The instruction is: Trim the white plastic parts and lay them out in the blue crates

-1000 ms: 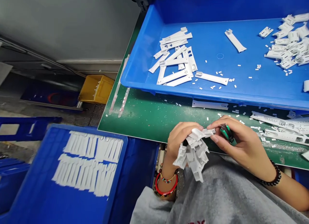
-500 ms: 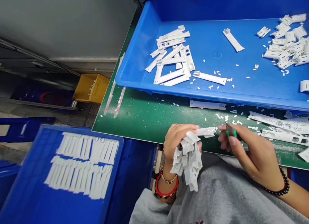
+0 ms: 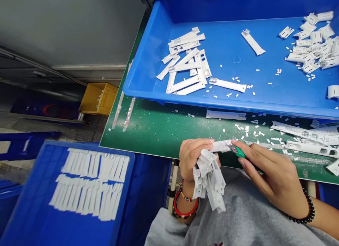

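My left hand (image 3: 192,157) is closed round a bunch of white plastic parts (image 3: 209,175) that hangs below the fingers. One white part (image 3: 221,146) in that hand sticks out to the right. My right hand (image 3: 272,175) grips a small green-handled tool (image 3: 239,151) between thumb and forefinger. The tool's metal tip touches or nearly touches the right end of that white part. Both hands are over the front edge of the green table (image 3: 148,133), above my lap.
A large blue tray (image 3: 190,100) holds long white parts at left and a pile of short ones at right. More long parts (image 3: 312,150) and small white chips lie on the table. Lower left, a blue bin (image 3: 29,217) holds rows of white parts; a yellow bin (image 3: 107,97) stands beyond.
My right hand has turned and moved the tool left and slightly down, onto the end of the held part. The hanging bunch has swung slightly right.
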`<state>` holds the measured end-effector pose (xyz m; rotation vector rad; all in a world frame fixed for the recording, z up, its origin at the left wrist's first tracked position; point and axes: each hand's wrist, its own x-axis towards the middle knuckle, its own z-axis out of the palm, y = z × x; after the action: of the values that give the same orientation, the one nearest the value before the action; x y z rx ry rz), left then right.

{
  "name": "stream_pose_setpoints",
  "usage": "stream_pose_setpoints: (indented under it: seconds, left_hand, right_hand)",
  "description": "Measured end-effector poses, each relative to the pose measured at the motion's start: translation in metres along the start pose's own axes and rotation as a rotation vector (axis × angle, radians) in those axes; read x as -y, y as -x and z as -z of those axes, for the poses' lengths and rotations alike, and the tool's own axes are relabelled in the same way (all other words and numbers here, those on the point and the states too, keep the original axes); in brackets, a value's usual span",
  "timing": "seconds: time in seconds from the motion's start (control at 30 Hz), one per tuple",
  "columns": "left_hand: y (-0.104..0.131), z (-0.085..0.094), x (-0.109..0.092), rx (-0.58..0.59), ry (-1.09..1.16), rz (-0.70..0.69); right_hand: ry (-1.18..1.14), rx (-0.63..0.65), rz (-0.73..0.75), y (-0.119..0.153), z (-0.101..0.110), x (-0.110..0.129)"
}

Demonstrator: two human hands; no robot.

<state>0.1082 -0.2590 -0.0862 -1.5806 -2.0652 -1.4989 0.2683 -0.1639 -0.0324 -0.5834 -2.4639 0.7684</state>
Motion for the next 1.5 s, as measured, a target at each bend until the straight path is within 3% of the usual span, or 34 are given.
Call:
stream_pose_setpoints:
  seconds: [0.23,0.43,0.53,0.73,0.9,1.07,1.3,1.5]
  left_hand:
    - [-0.003,0.005,-0.004,-0.026,0.071,-0.009]
    - [-0.001,0.005,-0.003,-0.032,0.099,0.054]
    - [0.000,0.005,-0.003,-0.026,0.102,0.049]
    - [-0.002,0.002,-0.004,-0.054,0.102,0.010]
    - [-0.002,0.004,-0.011,-0.011,0.098,0.044]
    - [0.001,0.008,-0.012,0.038,0.063,0.066]
    - [0.004,0.005,-0.003,0.001,0.023,-0.082]
    - [0.003,0.007,-0.006,0.030,-0.005,-0.033]
  right_hand:
    - [0.115,-0.048,-0.095,0.001,-0.002,-0.017]
    - [-0.188,0.040,-0.047,-0.002,0.006,-0.006]
    - [-0.146,0.051,-0.025,-0.003,0.002,-0.005]
    - [-0.021,0.019,-0.151,-0.004,-0.005,-0.018]
    - [-0.160,0.016,-0.074,-0.014,0.004,-0.003]
    - [-0.031,0.078,-0.016,-0.024,0.004,0.005]
    - [0.052,0.082,-0.007,-0.023,-0.003,0.003]
    - [0.073,0.072,-0.016,-0.023,-0.003,0.001]
